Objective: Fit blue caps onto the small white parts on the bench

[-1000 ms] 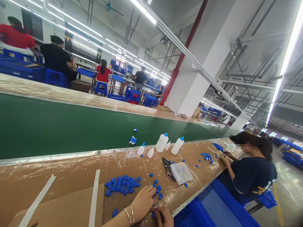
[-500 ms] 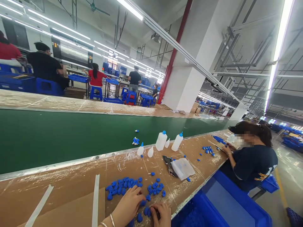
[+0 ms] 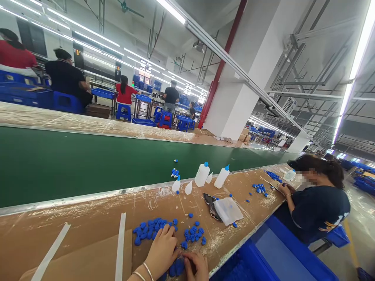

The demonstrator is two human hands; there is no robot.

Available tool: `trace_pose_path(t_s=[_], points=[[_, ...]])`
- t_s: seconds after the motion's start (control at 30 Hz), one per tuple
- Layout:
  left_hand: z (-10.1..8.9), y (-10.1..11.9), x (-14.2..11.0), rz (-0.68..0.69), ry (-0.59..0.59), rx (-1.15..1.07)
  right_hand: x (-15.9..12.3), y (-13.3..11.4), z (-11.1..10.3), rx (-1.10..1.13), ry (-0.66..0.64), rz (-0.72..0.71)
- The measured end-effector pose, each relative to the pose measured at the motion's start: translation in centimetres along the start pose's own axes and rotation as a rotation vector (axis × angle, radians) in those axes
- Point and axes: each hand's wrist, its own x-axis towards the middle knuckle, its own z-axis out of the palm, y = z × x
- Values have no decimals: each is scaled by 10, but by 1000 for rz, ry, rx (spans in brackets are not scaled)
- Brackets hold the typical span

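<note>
My left hand [image 3: 162, 246] reaches over the near table with its fingers bent downward, a bangle on its wrist. Close beside it on the right, my right hand [image 3: 197, 266] is curled, thumb and fingers drawn together. Their fingertips almost meet; whatever is pinched there is hidden. A few small rounded blue pieces [image 3: 176, 267] lie just below the fingertips, between both hands. Behind my left hand spreads a pile of similar blue pieces [image 3: 149, 229]. A second, looser group of blue pieces [image 3: 193, 233] lies behind my right hand.
Along the green conveyor belt [image 3: 73, 168] stand white bottles [image 3: 202, 175] with blue caps. A clear plastic bag [image 3: 228, 210] lies on the cardboard-covered table. White tape strips [image 3: 120, 246] run at left. At right, a co-worker [image 3: 319, 199] sits behind blue bins [image 3: 281, 253].
My two hands have come closer together, and the blue pieces below them are now bunched between the fingers. The whole view has shifted slightly.
</note>
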Motion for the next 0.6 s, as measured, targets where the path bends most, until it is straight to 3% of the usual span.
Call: trace_pose_path(t_s=[0.27,0.6], points=[[6,4,23,99,-45,-11,28,1,-1,24,-44,75],[-1,-12,29,221,-109,-110,14,4,5,-1,7,52]])
